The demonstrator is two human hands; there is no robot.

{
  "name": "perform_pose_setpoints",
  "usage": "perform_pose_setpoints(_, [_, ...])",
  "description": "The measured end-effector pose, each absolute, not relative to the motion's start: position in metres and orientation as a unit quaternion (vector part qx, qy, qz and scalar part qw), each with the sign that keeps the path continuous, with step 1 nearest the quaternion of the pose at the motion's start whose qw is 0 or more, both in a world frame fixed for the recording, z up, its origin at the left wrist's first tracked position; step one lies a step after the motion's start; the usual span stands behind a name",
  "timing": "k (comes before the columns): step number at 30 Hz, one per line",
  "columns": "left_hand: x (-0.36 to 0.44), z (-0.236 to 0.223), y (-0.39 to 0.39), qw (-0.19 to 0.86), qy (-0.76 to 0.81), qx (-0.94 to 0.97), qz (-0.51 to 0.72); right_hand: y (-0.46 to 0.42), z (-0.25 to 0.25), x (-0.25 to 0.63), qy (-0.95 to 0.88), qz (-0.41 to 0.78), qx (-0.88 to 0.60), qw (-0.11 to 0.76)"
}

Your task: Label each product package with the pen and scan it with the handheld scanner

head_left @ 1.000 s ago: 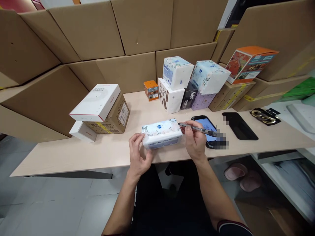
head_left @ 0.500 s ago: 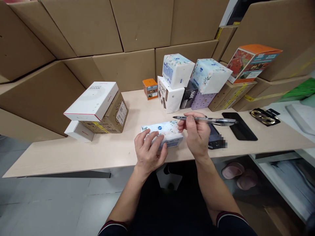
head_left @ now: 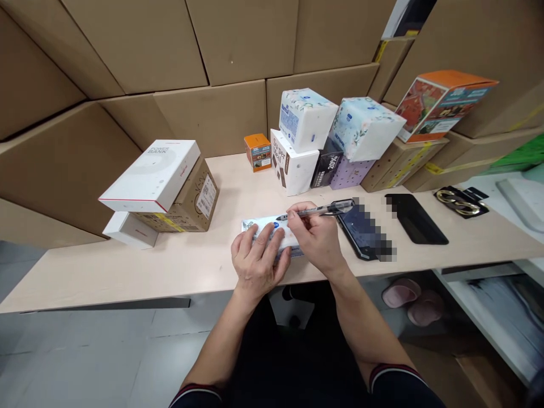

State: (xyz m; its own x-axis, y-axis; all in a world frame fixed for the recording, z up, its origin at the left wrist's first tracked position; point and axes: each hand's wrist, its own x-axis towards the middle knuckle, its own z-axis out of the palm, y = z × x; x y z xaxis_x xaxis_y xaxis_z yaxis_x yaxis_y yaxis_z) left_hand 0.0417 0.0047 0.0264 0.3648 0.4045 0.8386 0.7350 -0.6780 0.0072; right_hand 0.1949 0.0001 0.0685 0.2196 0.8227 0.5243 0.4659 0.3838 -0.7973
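A tissue pack [head_left: 263, 220] with a pale blue floral print lies on the table close to me. My left hand [head_left: 258, 258] holds it down, fingers spread over its top and thumb at the near side. In my right hand [head_left: 317, 238] is a pen [head_left: 327, 209], gripped between thumb and fingers. The pen's tip is right over the pack's top, close to my left fingertips; whether it touches, I cannot tell. Part of the pack is hidden under both hands.
At left, a white power bank box [head_left: 155, 173] rests on a brown carton [head_left: 198, 198]. Further back stand tissue packs [head_left: 306, 119] on boxes and a small orange box [head_left: 257, 153]. A phone [head_left: 361, 232], a black flat object [head_left: 416, 220] and scissors [head_left: 461, 202] lie at right.
My right hand has moved left and down with the pen, bringing its tip over the tissue pack. More of the phone shows now. My left hand stays on the pack.
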Motion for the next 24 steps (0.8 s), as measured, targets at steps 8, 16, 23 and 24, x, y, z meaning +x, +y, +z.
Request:
perform_pose_setpoints(8, [0.0431, 0.0258, 0.0072, 0.189, -0.356, -0.802, -0.441, 0.0048, 0.0721, 0.1937, -0.632, 0.095, -0.540, 0.548])
perform_pose_setpoints(16, [0.0439, 0.0256, 0.0067, 0.185, -0.358, -0.800, -0.444, 0.0050, 0.0709, 0.1936, -0.644, 0.075, -0.548, 0.528])
perform_pose_setpoints(23, [0.0435, 0.0243, 0.0063, 0.179, -0.359, -0.799, -0.448, 0.0057, 0.0693, 0.1945, -0.653, 0.063, -0.547, 0.520])
perform_pose_setpoints(24, [0.0435, 0.0239, 0.0064, 0.178, -0.360, -0.799, -0.448, 0.0057, 0.0692, 0.1946, -0.653, 0.062, -0.547, 0.521])
